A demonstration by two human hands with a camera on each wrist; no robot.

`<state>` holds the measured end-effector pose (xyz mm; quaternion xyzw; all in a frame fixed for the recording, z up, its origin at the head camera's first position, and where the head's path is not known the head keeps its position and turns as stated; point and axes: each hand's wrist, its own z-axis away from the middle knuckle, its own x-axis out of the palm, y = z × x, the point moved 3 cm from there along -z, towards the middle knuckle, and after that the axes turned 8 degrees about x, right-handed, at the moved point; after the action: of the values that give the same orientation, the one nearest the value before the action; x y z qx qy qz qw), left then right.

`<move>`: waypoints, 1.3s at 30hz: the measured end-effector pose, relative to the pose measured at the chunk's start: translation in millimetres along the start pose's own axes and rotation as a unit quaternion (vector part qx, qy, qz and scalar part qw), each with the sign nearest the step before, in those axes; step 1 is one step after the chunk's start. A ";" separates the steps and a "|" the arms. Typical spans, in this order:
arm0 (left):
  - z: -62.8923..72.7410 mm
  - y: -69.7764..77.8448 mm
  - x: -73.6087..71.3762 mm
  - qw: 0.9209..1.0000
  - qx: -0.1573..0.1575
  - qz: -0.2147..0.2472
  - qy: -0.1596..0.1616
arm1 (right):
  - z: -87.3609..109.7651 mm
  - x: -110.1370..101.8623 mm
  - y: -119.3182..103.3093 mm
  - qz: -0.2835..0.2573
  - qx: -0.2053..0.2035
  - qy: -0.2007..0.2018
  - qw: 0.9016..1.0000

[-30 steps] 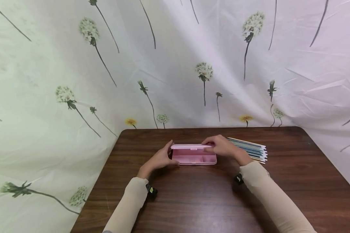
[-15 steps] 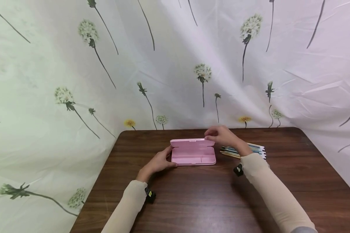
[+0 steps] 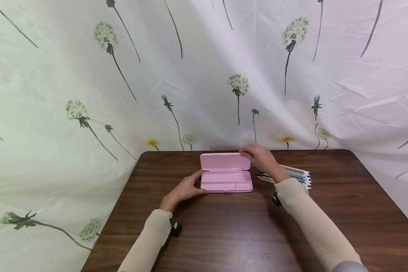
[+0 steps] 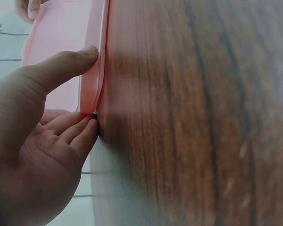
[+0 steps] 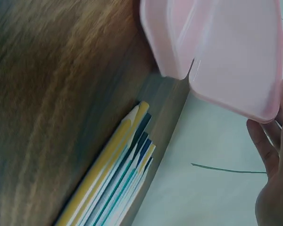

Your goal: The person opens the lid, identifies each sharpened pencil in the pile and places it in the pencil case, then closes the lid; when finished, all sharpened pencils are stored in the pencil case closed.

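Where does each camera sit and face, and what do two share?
Head: worn on the head, facing forward and down at table, pink case, pencils and flowered backdrop; left hand, right hand and sleeved arms show.
Left wrist: worn there, facing the pink case's end and table; left hand at left, part of right hand at top left.
Right wrist: worn there, facing the open lid, pencils and flowered backdrop; only right hand shows, at right.
Shared by both wrist views: pink case, right hand.
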<state>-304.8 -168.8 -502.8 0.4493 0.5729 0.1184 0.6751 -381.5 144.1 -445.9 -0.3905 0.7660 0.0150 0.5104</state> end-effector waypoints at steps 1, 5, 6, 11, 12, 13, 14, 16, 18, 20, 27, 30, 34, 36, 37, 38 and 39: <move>0.2 -0.1 0.0 1.000 0.002 0.000 0.000 | 0.7 0.8 0.4 0.014 -0.013 0.008 1.000; 1.8 -1.0 0.2 1.000 0.000 -0.005 -0.003 | 1.3 6.0 7.3 0.015 0.020 -0.004 1.000; 2.1 -1.2 0.4 1.000 -0.001 -0.008 -0.004 | 1.6 7.6 10.3 0.008 0.043 -0.008 0.999; 3.4 -1.7 2.2 0.999 -0.004 -0.034 -0.012 | 4.2 15.8 24.1 -0.003 0.122 -0.012 0.992; 3.4 -1.3 2.5 0.999 -0.005 -0.037 -0.012 | 4.7 17.6 26.2 0.000 0.133 -0.014 0.991; 3.5 -1.1 2.8 0.999 -0.006 -0.039 -0.012 | 5.0 19.5 28.1 0.001 0.146 -0.016 0.989; 3.4 -0.5 2.9 0.999 -0.007 -0.041 -0.012 | 5.4 21.3 29.9 0.001 0.157 -0.018 0.987; 2.8 -0.4 3.6 0.999 -0.009 -0.043 -0.010 | 5.7 24.8 32.9 -0.005 0.185 -0.027 0.982; 2.5 -0.2 3.9 0.999 -0.012 -0.045 -0.008 | 5.9 28.1 35.5 -0.014 0.211 -0.036 0.977; 2.3 -0.3 4.2 0.999 -0.017 -0.046 -0.006 | 5.9 30.9 37.6 -0.021 0.230 -0.046 0.972; 1.5 1.1 5.7 0.999 -0.022 -0.050 -0.003 | 5.8 34.5 38.9 -0.046 0.260 -0.066 0.962; 1.8 2.3 6.7 0.999 -0.022 -0.046 0.000 | 5.6 33.0 38.8 -0.053 0.267 -0.073 0.959; 1.8 2.4 7.3 0.999 -0.028 -0.040 0.003 | 6.1 25.1 38.2 -0.062 0.270 -0.077 0.958; 1.5 2.3 7.2 0.999 -0.028 -0.039 0.004 | 6.3 17.9 37.4 -0.069 0.264 -0.076 0.959; 1.2 2.1 7.0 0.999 -0.027 -0.041 0.004 | 6.3 13.4 36.7 -0.075 0.260 -0.076 0.960; 1.3 1.9 6.8 0.999 -0.026 -0.043 0.006 | 6.1 8.7 36.0 -0.079 0.252 -0.077 0.961; 1.6 1.9 6.4 0.999 -0.025 -0.044 0.007 | 6.2 3.8 35.4 -0.082 0.242 -0.076 0.964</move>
<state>-300.7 -164.1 -505.7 0.4059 0.5935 0.1058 0.6869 -399.1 169.1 -465.2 -0.3144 0.6715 -0.1826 0.6457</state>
